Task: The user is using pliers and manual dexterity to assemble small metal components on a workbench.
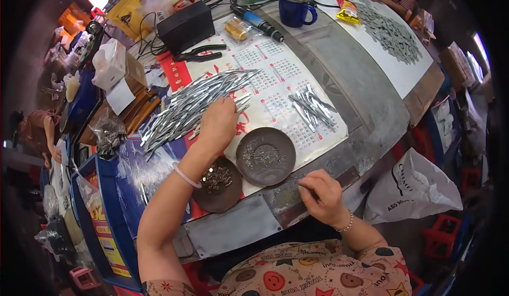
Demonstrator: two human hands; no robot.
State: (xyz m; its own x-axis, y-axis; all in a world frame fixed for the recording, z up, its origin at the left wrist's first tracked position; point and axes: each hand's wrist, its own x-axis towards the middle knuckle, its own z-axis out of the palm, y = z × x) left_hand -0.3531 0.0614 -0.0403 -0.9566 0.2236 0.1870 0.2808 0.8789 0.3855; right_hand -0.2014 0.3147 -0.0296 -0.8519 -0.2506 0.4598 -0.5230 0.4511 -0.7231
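Observation:
My left hand (pixel 218 123) reaches over the right side of a large pile of thin silvery metal strips (pixel 185 102). Its fingers are bunched together at the strips, and what they grip is hidden. Near the table's front edge is my right hand (pixel 321 194), with curled fingers and the thumb against them; anything pinched there is too small to make out. Between the hands sits a round brown dish (pixel 286 160) of small thin metal pins. A second dark dish (pixel 225 203), partly under my left forearm, holds small brassy parts. A smaller group of strips (pixel 314 106) lies to the right.
A printed calendar sheet (pixel 275 92) covers the worktop. Farther back are black-handled pliers (pixel 201 53), a black box (pixel 185 25), a blue power tool (pixel 257 23) and a blue mug (pixel 296 9). Many grey pieces (pixel 389 33) lie at far right, near another person. A white sack (pixel 411 187) stands at right.

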